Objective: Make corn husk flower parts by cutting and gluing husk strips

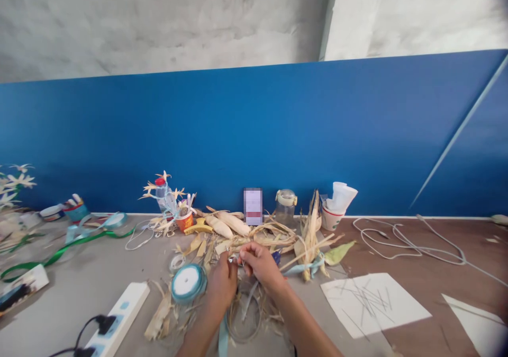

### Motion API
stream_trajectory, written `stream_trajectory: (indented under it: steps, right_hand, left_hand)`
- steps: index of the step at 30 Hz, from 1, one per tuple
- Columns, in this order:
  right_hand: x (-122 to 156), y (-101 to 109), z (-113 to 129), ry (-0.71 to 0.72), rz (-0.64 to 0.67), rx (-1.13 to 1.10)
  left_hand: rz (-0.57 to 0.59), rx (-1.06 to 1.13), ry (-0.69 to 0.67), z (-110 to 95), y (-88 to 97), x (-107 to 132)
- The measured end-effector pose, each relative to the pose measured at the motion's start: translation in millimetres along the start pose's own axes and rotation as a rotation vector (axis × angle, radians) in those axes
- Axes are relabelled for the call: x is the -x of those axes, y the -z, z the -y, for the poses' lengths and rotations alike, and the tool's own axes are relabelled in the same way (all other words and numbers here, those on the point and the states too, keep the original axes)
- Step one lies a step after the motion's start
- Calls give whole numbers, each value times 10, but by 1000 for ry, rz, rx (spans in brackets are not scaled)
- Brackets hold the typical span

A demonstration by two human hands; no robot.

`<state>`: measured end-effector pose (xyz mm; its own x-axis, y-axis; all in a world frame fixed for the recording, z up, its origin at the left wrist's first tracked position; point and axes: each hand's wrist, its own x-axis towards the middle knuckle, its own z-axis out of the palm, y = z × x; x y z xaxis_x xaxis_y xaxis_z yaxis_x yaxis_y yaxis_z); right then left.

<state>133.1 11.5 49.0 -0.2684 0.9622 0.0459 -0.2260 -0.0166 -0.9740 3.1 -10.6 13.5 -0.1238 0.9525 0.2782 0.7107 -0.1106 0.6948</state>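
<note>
My left hand and my right hand meet at the middle of the table, fingertips almost touching. Both are closed in a pinch around something small and pale that is too tiny to name. Just left of my left hand lies a spool of teal ribbon, with a small white tape roll behind it. Dried corn husks are heaped beyond my fingers. Under my wrists there is a coil of thin wire, partly hidden, and a light blue ribbon strip.
A white power strip with black plugs lies front left. Paper with thin wire pieces is at right. Along the blue partition stand a phone, a jar, a paper cup and a bottle with husk flowers.
</note>
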Motion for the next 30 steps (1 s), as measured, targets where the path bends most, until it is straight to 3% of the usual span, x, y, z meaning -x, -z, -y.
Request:
stream_trajectory:
  steps: [5,14,22,30]
  right_hand:
    - [37,-130,1,-50,69,35]
    - [38,-157,30,31,-26,78]
    - [-8,38,89,57,-98,82]
    - [0,-9,27,22,-9,136]
  left_hand:
    - [54,-16,46,20,11,-7]
    - [31,99,-49,22,-41,23]
    - [-191,164,-200,10,40,-16]
    - [-98,282,-195,-67,88,-17]
